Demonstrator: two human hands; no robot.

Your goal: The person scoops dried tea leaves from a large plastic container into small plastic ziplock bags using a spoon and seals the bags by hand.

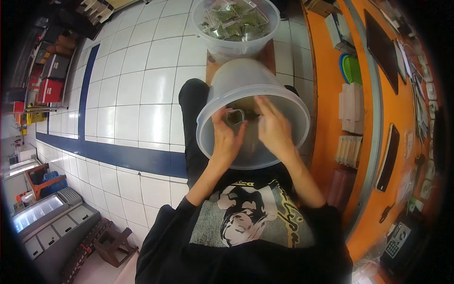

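A large translucent plastic bucket (241, 78) lies tilted between my legs, its mouth facing me. Both of my hands are inside the mouth. My left hand (226, 142) is closed on a small clear plastic bag (234, 117), whose rounded mouth is held apart between thumb and fingers. Beside it, on the right, my right hand (274, 128) reaches deeper with its fingers pointing away from me. Motion blurs this hand, and I cannot make out whether anything is between its fingers. Something dark greenish-brown shows deeper in the bucket, partly hidden by the hands.
Beyond the bucket, a second translucent tub (201, 35) holds several clear packets of green dried leaf (236, 21). An orange shelf unit (326, 94) with boxes and a green basket (351, 68) stands close on my right. A brown stool (113, 246) is at lower left on the tiled floor.
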